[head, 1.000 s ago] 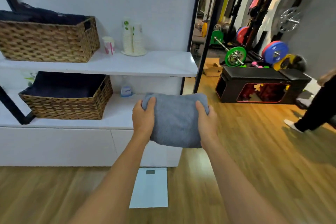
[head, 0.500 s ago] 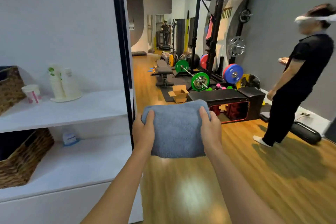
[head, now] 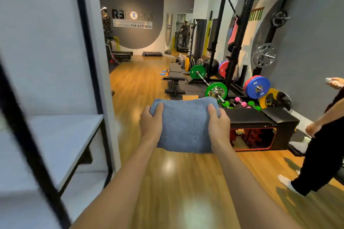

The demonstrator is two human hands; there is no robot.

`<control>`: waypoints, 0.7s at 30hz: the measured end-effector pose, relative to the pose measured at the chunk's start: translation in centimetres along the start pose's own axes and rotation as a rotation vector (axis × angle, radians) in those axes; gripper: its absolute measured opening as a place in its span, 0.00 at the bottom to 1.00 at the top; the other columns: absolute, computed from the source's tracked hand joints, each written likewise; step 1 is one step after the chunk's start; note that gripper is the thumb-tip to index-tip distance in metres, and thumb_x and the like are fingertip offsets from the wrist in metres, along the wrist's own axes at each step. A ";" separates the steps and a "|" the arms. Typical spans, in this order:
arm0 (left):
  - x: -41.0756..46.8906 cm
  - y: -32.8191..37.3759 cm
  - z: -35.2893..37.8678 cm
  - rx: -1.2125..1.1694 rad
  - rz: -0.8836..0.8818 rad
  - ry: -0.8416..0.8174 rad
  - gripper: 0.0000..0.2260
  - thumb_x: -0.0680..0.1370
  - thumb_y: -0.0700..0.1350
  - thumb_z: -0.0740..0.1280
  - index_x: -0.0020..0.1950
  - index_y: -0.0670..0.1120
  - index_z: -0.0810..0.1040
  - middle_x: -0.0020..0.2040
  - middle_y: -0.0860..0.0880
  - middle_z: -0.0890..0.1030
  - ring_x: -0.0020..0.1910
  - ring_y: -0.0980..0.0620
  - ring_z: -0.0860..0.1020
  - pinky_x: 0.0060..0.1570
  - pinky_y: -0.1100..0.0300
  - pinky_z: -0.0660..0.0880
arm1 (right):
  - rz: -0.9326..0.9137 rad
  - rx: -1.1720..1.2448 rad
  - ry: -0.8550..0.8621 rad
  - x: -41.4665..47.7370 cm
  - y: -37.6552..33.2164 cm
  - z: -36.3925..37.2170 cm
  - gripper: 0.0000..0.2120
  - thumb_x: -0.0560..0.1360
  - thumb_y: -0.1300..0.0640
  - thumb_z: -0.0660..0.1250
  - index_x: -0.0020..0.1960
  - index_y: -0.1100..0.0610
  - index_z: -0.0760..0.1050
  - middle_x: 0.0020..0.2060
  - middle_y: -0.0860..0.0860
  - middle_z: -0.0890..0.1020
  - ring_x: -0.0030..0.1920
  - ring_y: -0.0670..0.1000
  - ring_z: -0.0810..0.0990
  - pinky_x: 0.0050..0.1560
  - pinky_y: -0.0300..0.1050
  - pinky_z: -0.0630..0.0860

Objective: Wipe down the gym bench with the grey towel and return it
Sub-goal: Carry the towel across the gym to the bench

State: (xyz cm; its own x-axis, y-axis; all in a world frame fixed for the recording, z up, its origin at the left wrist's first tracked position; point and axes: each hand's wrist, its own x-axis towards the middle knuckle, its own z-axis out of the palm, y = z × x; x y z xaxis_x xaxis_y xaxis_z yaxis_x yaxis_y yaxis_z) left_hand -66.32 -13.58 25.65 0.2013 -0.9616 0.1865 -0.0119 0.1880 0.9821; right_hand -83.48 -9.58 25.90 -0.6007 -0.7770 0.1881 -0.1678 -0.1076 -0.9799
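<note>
A folded grey towel [head: 185, 126] hangs in front of me at chest height. My left hand [head: 151, 121] grips its left edge and my right hand [head: 218, 122] grips its right edge, thumbs on top. A black gym bench [head: 175, 77] stands farther down the wooden floor, on a dark mat beyond the towel. Neither hand is near the bench.
White shelves with a black frame [head: 61, 145] fill the left side. A black box bench [head: 260, 119] sits close on the right, behind it a loaded barbell [head: 216, 91], dumbbells and a squat rack [head: 234, 39]. A person in black [head: 323, 147] stands at the right edge.
My view has swung right, from the shelves with baskets to the gym floor. Both hands keep holding the towel the same way. The bench is now in view ahead.
</note>
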 end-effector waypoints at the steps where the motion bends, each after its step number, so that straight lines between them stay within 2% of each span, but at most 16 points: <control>1: 3.0 -0.4 1.6 0.007 0.006 0.001 0.15 0.78 0.55 0.63 0.37 0.47 0.65 0.35 0.50 0.70 0.34 0.51 0.70 0.36 0.54 0.66 | 0.001 0.010 -0.012 3.1 0.2 1.3 0.16 0.76 0.40 0.59 0.46 0.52 0.75 0.45 0.49 0.81 0.47 0.50 0.79 0.43 0.49 0.73; 4: 11.5 -0.9 6.0 0.011 0.011 0.013 0.16 0.78 0.55 0.62 0.37 0.47 0.64 0.35 0.50 0.70 0.34 0.51 0.70 0.35 0.54 0.65 | 0.021 0.017 -0.028 12.2 0.3 5.1 0.18 0.76 0.40 0.60 0.53 0.53 0.76 0.50 0.50 0.81 0.52 0.52 0.79 0.55 0.56 0.75; 6: 17.3 -1.3 8.7 0.012 0.021 0.025 0.16 0.78 0.55 0.62 0.37 0.47 0.64 0.35 0.50 0.69 0.33 0.51 0.69 0.35 0.55 0.64 | 0.025 0.011 -0.040 18.2 0.4 7.7 0.18 0.76 0.40 0.59 0.54 0.53 0.76 0.51 0.50 0.81 0.53 0.51 0.79 0.57 0.58 0.75; 10: 30.6 -4.3 14.1 0.006 0.030 0.036 0.15 0.77 0.56 0.63 0.38 0.46 0.69 0.37 0.48 0.74 0.36 0.48 0.73 0.37 0.51 0.68 | 0.000 0.025 -0.068 31.0 2.7 14.3 0.17 0.77 0.41 0.60 0.46 0.56 0.73 0.46 0.52 0.81 0.49 0.53 0.80 0.49 0.53 0.75; 14: 44.3 -8.6 19.7 0.019 0.009 0.105 0.14 0.77 0.55 0.63 0.38 0.47 0.70 0.37 0.49 0.76 0.37 0.48 0.75 0.37 0.53 0.69 | -0.003 0.007 -0.119 44.6 6.0 22.2 0.16 0.79 0.44 0.59 0.44 0.55 0.74 0.42 0.51 0.80 0.45 0.49 0.78 0.44 0.49 0.74; 16: 51.1 -10.2 22.1 0.022 -0.016 0.124 0.14 0.78 0.54 0.63 0.40 0.44 0.71 0.39 0.46 0.77 0.39 0.46 0.76 0.39 0.51 0.71 | -0.010 0.019 -0.133 51.3 7.0 26.3 0.14 0.80 0.45 0.59 0.41 0.53 0.72 0.39 0.49 0.78 0.41 0.46 0.76 0.37 0.44 0.69; 19: 61.5 -11.6 24.8 0.023 -0.056 0.151 0.13 0.78 0.54 0.63 0.46 0.45 0.74 0.46 0.46 0.80 0.46 0.45 0.79 0.47 0.47 0.75 | -0.006 0.019 -0.171 60.8 7.8 33.1 0.13 0.80 0.45 0.59 0.43 0.52 0.73 0.40 0.48 0.78 0.42 0.45 0.76 0.35 0.42 0.66; 21: 68.4 -12.5 26.0 0.034 -0.056 0.165 0.13 0.78 0.54 0.63 0.45 0.45 0.74 0.46 0.46 0.80 0.47 0.45 0.79 0.48 0.45 0.76 | 0.010 0.007 -0.186 66.7 8.6 37.9 0.13 0.80 0.44 0.59 0.45 0.51 0.73 0.41 0.47 0.78 0.43 0.45 0.77 0.36 0.42 0.66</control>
State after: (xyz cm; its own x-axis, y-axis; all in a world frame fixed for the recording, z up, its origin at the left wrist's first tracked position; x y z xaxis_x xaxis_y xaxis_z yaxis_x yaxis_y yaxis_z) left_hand -77.90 -86.87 26.82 0.3608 -0.9239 0.1274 -0.0288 0.1255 0.9917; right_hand -95.37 -85.81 27.49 -0.4478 -0.8791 0.1632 -0.1561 -0.1029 -0.9824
